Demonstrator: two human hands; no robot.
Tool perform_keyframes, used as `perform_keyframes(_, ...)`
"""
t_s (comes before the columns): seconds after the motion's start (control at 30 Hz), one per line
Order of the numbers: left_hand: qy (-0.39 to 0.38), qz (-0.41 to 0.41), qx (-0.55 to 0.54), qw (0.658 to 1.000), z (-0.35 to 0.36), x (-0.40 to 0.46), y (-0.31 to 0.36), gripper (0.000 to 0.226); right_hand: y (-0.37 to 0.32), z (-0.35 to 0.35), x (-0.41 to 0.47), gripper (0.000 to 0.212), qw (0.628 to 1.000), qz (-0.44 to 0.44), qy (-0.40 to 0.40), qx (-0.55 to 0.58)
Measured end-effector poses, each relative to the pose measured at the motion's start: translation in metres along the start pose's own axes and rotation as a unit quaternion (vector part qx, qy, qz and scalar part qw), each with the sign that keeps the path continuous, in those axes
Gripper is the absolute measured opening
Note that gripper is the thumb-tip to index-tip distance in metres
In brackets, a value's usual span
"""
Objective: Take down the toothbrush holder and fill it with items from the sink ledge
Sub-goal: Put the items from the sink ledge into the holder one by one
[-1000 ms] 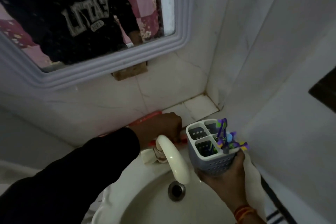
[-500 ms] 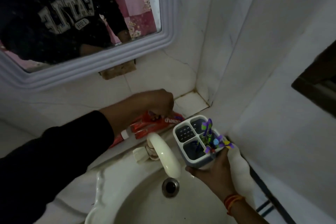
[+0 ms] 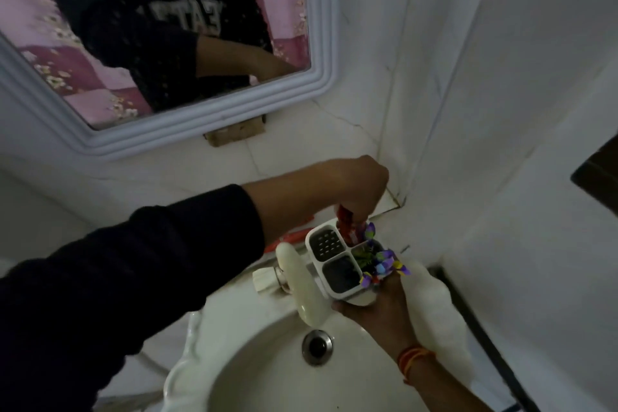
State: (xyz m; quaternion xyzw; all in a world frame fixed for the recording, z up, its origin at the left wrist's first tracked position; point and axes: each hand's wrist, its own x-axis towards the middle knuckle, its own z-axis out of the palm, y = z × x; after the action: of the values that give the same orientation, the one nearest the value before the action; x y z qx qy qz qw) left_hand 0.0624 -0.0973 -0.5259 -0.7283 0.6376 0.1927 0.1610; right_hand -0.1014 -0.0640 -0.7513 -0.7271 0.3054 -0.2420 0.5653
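My right hand (image 3: 378,304) grips the white and grey toothbrush holder (image 3: 337,261) from below, over the back right of the sink. The holder has several compartments; one holds purple and yellow brushes (image 3: 381,264). My left hand (image 3: 357,184) is above the holder, shut on a red toothpaste tube (image 3: 446,227) that stands upright in the holder's far compartment. A second red tube (image 3: 291,237) lies on the sink ledge behind the tap, partly hidden by my left forearm.
A cream tap (image 3: 301,284) arches over the white basin (image 3: 267,375) with its metal drain (image 3: 317,344). The mirror (image 3: 160,43) hangs above on the tiled wall. White walls meet in a corner at the right.
My left hand lifted a red toothpaste tube off the ledge and moved it right and over the holder, where it now stands in a compartment. The holder stayed in my right hand.
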Motion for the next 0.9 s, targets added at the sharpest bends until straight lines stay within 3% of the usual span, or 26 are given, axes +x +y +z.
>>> perform_keyframes(0.13, -0.030, -0.067, -0.215, 0.974, 0.004, 0.000, -0.008, 0.026, 0.000, -0.003, 0.007, 0.098, 1.000, -0.010, -0.027, -0.007)
perform_keyframes(0.2, -0.050, -0.107, -0.356, 0.927, 0.001, -0.008, -0.018, 0.030, 0.003, -0.005, 0.009, 0.099, 0.999, -0.016, -0.036, -0.008)
perform_keyframes(0.27, -0.017, -0.154, -0.446, 0.882, 0.006, -0.012, -0.038, 0.027, 0.006, -0.006, 0.011, 0.103, 0.999, -0.017, -0.043, 0.001)
perform_keyframes(0.3, 0.000, -0.171, -0.438, 0.882, 0.013, -0.013, -0.047, 0.024, 0.006, -0.006, 0.012, 0.104, 0.999, -0.020, -0.046, 0.006)
perform_keyframes(0.43, 0.005, -0.154, -0.161, 0.975, 0.064, -0.009, -0.085, 0.022, 0.007, -0.009, 0.014, 0.109, 0.998, -0.036, -0.048, 0.015)
perform_keyframes(0.57, -0.032, -0.163, -0.068, 0.984, 0.105, -0.004, -0.089, 0.027, 0.006, -0.012, 0.016, 0.113, 0.998, -0.035, -0.048, 0.013)
perform_keyframes(0.73, -0.023, -0.158, 0.013, 0.987, 0.127, 0.004, -0.084, 0.036, 0.008, -0.012, 0.016, 0.108, 0.998, -0.043, -0.038, -0.007)
perform_keyframes(0.9, -0.050, -0.148, -0.028, 0.987, 0.112, -0.001, -0.094, 0.040, 0.005, -0.012, 0.015, 0.111, 0.999, -0.025, -0.036, -0.004)
